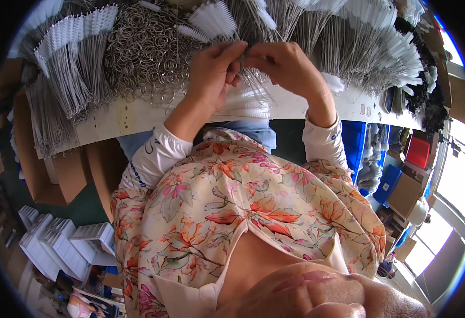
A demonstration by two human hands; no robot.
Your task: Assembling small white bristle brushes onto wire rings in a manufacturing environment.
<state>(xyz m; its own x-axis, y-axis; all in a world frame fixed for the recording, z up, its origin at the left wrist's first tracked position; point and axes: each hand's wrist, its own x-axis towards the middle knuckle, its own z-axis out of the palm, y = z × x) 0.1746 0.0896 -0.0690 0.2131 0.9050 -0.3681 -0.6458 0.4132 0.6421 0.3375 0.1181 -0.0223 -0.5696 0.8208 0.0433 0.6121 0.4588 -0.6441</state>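
Over the middle of the table, my left hand (211, 74) is closed, thumb and forefinger pinched around the thin wire stems of a few brushes. White bristles of these wire brushes (215, 20) fan out beyond the fingers. My right hand (288, 63) meets it from the other side, thumb and fingertips pinched close to the left fingertips. What the right fingertips grip is too small to make out. Loose wire stems (256, 87) hang below and between both hands. Beside my left hand spreads a heap of metal split rings (147, 50).
Bundled wire brushes (76, 58) lie at the left; more brushes (373, 53) cover the right. White bristles (243, 106) lie near the table's front edge (291, 105). Below stand cardboard boxes (57, 175), blue bins (352, 143) and white plastic crates (65, 241).
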